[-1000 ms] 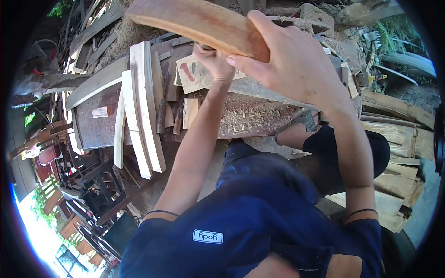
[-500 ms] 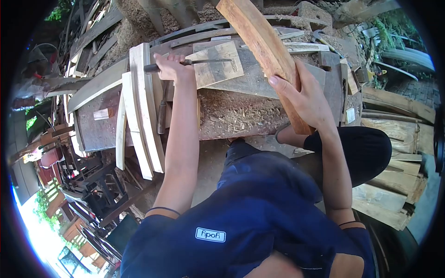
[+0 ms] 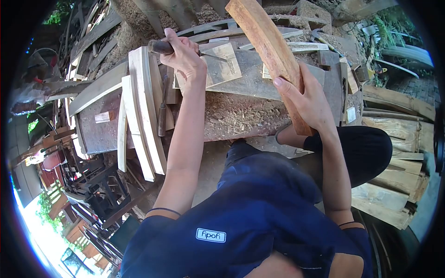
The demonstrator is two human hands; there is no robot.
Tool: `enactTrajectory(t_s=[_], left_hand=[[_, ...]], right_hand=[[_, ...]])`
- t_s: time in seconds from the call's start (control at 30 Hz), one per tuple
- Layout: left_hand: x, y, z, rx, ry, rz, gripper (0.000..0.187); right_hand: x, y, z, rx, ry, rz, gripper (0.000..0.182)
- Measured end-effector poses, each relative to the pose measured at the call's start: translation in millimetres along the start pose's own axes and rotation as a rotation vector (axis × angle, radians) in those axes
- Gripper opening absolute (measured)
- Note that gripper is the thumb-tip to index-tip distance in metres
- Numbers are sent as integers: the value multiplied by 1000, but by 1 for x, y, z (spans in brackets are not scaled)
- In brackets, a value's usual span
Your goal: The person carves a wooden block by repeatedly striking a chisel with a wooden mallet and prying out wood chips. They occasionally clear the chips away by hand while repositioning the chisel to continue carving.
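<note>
My left hand [image 3: 187, 62] is wrapped round the dark handle of a long-bladed tool [image 3: 161, 47]. The thin metal blade points right, over a small pale board [image 3: 225, 74] on the workbench [image 3: 266, 90]. My right hand [image 3: 311, 99] grips a thick curved piece of wood [image 3: 269, 41] near its lower part, thumb on its left side. That piece slants from the top centre down toward my knee, its upper end raised over the bench.
Several pale curved strips [image 3: 139, 102] lie across the bench's left part, beside another dark-handled tool [image 3: 162, 113]. Shavings [image 3: 241, 113] cover the near part. A hammer [image 3: 324, 39] lies at the back right. Planks [image 3: 394, 162] are stacked on the right.
My left hand has risen slightly and turned, lifting the tool's handle so the blade slopes down to the right. The curved wood has shifted slightly right in my right hand.
</note>
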State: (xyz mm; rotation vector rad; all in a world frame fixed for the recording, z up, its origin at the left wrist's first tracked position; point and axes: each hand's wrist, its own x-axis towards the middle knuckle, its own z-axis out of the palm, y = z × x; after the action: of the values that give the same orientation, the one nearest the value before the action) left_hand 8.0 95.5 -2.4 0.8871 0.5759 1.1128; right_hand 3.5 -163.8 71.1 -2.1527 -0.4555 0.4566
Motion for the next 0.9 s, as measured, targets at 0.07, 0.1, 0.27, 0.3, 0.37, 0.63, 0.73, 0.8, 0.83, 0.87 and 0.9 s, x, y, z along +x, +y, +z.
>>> enactTrajectory(t_s=[0.07,0.1,0.27,0.3,0.37,0.63,0.73,0.8,0.83,0.87,0.9], left_hand=[[-2,0,1,13,-10,6,51],[-4,3,2,14,-11,8,52],[-7,0,3,30,-22,24,52],[-7,1,4,27,-4,21,52],[-7,2,6,25,17,21,51],[-20,-22,19,146,-79,331,49],[-31,-31,20,134,-115,276,34],[-30,-59,0,4,-167,274,29],[-27,-69,-10,205,-236,425,28],[-25,-72,-14,406,-306,576,32],[-26,-65,-8,397,-308,578,32]], right_hand=[[1,0,-1,-8,5,2,70],[2,-1,-1,-19,9,-2,70],[7,-1,0,-3,-9,1,72],[8,-1,0,-1,-17,9,72],[10,0,4,-12,-10,-5,71],[39,-79,-4,35,-1,-412,61],[38,-198,-27,168,-115,-126,53],[38,-168,-28,-179,-206,-294,54],[43,-151,-23,-529,-295,-459,56],[64,-142,-15,-611,-426,-341,61],[59,-147,-19,-617,-418,-341,61]])
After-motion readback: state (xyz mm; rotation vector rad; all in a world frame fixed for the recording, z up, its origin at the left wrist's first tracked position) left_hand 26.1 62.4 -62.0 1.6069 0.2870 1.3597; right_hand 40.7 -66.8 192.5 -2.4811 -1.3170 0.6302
